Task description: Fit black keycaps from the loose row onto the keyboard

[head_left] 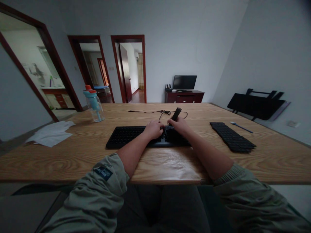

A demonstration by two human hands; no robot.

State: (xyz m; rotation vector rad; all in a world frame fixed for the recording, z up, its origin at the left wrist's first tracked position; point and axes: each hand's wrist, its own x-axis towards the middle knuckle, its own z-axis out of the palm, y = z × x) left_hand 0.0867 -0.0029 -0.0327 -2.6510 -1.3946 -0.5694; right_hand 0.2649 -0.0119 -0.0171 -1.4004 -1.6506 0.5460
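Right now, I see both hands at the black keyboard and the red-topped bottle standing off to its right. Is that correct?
Not quite: the head view shows the red-topped bottle off to the black keyboard's left. The left hand and right hand are indeed there.

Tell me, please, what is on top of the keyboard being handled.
Over the keyboard are the left hand, near its middle, and the right hand, farther right, gripping a dark object. Whatever lies beneath the hands is hidden.
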